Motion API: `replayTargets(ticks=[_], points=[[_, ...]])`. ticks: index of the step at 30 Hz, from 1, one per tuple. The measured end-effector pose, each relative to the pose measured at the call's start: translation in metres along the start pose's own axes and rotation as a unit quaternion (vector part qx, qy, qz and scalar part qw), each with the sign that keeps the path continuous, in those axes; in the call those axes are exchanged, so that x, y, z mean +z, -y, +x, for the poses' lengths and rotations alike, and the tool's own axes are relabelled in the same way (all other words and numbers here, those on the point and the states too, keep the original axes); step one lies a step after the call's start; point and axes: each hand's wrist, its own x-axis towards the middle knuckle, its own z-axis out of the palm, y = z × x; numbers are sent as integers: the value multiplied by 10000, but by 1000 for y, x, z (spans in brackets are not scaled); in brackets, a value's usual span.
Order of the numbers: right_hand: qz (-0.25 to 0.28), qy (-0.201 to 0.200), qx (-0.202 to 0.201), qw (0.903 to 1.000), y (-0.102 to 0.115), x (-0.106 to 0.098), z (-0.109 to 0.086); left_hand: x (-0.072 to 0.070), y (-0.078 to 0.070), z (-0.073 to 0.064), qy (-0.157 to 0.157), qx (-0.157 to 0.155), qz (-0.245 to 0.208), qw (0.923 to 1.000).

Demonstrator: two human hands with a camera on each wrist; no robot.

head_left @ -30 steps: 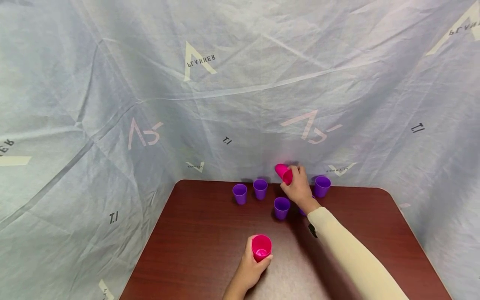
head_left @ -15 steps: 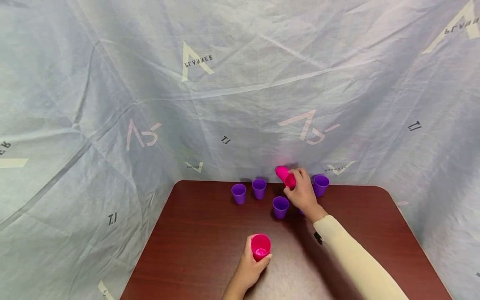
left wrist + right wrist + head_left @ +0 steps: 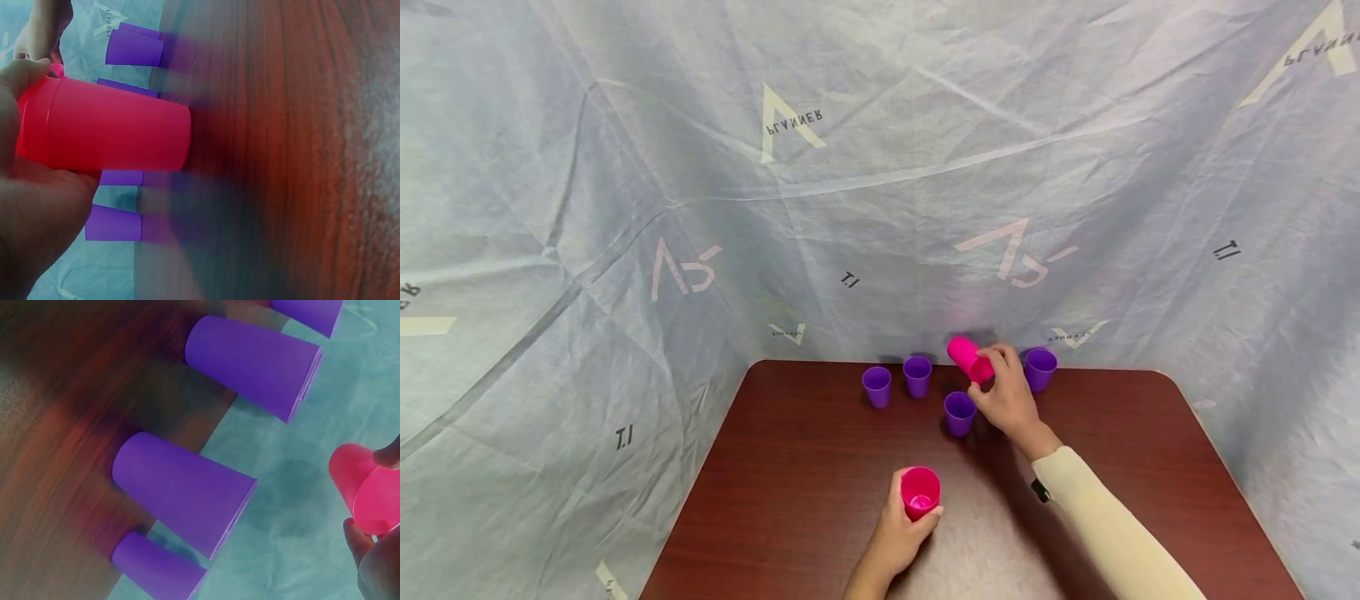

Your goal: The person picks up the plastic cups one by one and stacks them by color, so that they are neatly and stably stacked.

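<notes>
Near the middle of the table, my left hand grips a pink cup that stands upright with its mouth up. In the left wrist view, the thumb and palm of the left hand wrap the rim end of that pink cup. Farther back, my right hand pinches a second pink cup by its rim. This one is tipped on its side above the purple cups, its mouth toward me and its base toward the curtain. The right wrist view shows fingertips on the rim of the tilted pink cup.
Several purple cups stand upright along the back, among them one at left, a nearer purple cup and one at right. Behind the brown wooden table hangs a grey printed curtain.
My right hand has moved a little right and toward me with the tilted pink cup, which now shows more of its side. The left hand and its cup have stayed in place.
</notes>
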Motion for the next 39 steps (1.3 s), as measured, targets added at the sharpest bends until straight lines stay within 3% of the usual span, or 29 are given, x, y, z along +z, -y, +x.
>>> replayTargets(ticks=[15,24,32,39], points=[[366,77,-23,9993,13,-9,-20,-1,0,-1,25,-111,33,9999],[707,-26,-568,9959,19,-14,-27,0,-2,-1,4,-114,57,9999],[850,49,-796,9932,23,-16,-31,1,0,-1,-11,-106,8,9999],[1246,312,-1187,9846,25,-16,-34,2,-1,0,-25,-71,-27,10000]])
